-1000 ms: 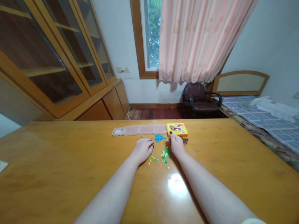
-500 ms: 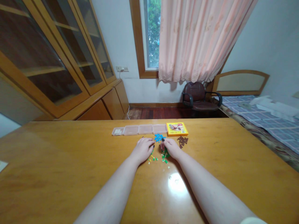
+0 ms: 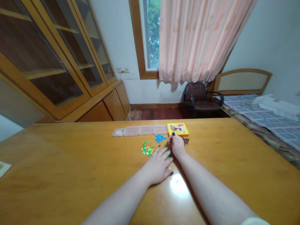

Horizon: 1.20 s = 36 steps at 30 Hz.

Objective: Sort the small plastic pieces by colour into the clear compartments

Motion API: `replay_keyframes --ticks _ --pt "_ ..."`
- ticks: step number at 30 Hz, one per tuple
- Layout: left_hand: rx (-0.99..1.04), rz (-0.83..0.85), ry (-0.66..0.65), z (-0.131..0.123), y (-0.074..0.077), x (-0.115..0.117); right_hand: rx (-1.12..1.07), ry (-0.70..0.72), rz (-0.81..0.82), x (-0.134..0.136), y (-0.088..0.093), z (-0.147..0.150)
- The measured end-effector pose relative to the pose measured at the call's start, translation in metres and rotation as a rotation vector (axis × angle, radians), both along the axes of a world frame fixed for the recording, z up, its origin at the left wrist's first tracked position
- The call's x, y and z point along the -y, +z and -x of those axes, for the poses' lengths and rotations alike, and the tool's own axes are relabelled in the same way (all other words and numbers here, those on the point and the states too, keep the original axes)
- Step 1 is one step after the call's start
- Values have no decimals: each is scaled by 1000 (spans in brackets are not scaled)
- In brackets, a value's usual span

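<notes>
My left hand (image 3: 157, 165) lies low over the table with its fingers spread, its fingertips at some small green bricks (image 3: 168, 152). Just right of it, my right hand (image 3: 177, 146) is closed, thumb against fingers; what it may hold is hidden. Beyond the left hand lies a mixed pile of green, white and yellow bricks (image 3: 147, 150). Farther back is a heap of small blue bricks (image 3: 159, 138). Brown bricks (image 3: 186, 140) show partly behind the right hand. A few tiny pale pieces (image 3: 171, 179) sit to the right of my left thumb.
A row of clear plastic trays (image 3: 132, 131) lies along the far side of the wooden table (image 3: 58, 168). At its right end is a yellow box (image 3: 178, 129). A paper (image 3: 4, 168) lies at the left edge. A chair (image 3: 199, 97) stands beyond the table.
My left hand has moved right and nearer me, its fingers spreading and uncovering the mixed pile. My right hand has shifted slightly right, now partly covering the brown bricks.
</notes>
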<state>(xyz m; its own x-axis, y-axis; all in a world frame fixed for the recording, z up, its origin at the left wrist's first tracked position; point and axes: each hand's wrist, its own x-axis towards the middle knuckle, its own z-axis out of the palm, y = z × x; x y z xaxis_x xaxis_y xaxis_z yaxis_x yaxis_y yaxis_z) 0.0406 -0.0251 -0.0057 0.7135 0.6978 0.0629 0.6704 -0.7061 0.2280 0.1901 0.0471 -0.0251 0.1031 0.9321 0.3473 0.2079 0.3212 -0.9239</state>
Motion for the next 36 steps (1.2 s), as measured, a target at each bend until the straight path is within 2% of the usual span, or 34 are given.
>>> replay_keyframes --ticks 3,6,12,20,22,27,31,36 --pt "-51 47 -5 -10 -11 5 66 14 -44 3 0 -1" --pt "-67 36 70 -15 -17 -2 60 11 -47 4 1 -2" --pt "-85 37 244 -15 -17 -15 67 27 -53 2 2 -2" --pt "-122 -24 428 -3 -17 -8 67 72 -79 -1 -2 -4" --pt "-120 -35 415 -6 -17 -7 61 72 -74 -1 -3 -4" --pt "-90 -56 205 -18 -25 -15 58 36 -73 -1 -2 -3" --pt "-97 -28 225 -21 -30 -22 55 23 -73 0 -2 -2" --pt "-126 20 243 -19 -24 -18 58 34 -82 -1 -3 -2"
